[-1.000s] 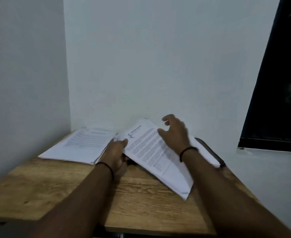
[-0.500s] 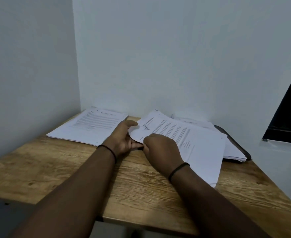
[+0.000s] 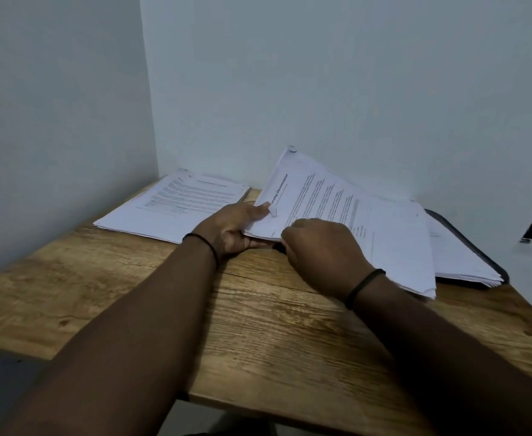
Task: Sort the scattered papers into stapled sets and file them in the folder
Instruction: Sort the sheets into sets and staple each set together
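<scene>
Sorting step: left hand (image 3: 239, 229) and right hand (image 3: 318, 247) both clamp the paper set (image 3: 337, 209)'s near corner; next likely squaring, then stapling.

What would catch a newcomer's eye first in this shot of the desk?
Centre frame, the left hand grips the near corner of a tilted sheaf of white printed papers, while the right hand, its fingers curled, rests at the same edge. A second flat stack of white printed sheets lies far left on the wooden table, and a dark folder under more sheets sits at the right.
</scene>
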